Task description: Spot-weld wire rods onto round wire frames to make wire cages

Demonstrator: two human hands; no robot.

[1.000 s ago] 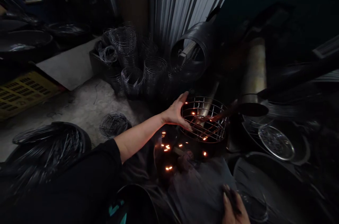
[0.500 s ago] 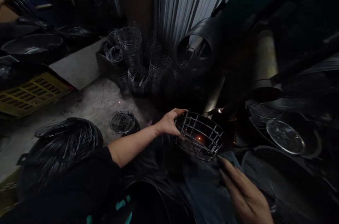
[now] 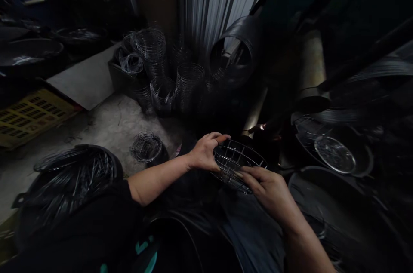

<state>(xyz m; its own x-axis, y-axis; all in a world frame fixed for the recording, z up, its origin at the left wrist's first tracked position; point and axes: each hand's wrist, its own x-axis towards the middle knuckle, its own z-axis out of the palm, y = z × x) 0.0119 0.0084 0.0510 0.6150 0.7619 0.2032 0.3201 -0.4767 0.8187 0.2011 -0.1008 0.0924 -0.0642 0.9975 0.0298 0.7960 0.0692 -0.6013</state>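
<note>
A round wire basket (image 3: 240,152) of metal rods is tilted at the middle of the view, in front of a metal machine tip (image 3: 258,128). My left hand (image 3: 206,151) grips its left rim, thumb and fingers closed round the wires. At the near right side of the basket, my right hand (image 3: 264,182) has its fingers together against the wires; whether they pinch a separate small piece is too dark to tell.
Stacked wire rings (image 3: 190,79) stand behind, left of a metal cylinder (image 3: 235,49). A tub of wire rods (image 3: 74,178) is at the left, a wire coil (image 3: 146,146) beside my left forearm. Dark basins (image 3: 335,204) lie at the right.
My right hand has moved up and left onto the basket's near side. The orange glow inside the basket is gone, and the basket looks flatter. The view has shifted slightly.
</note>
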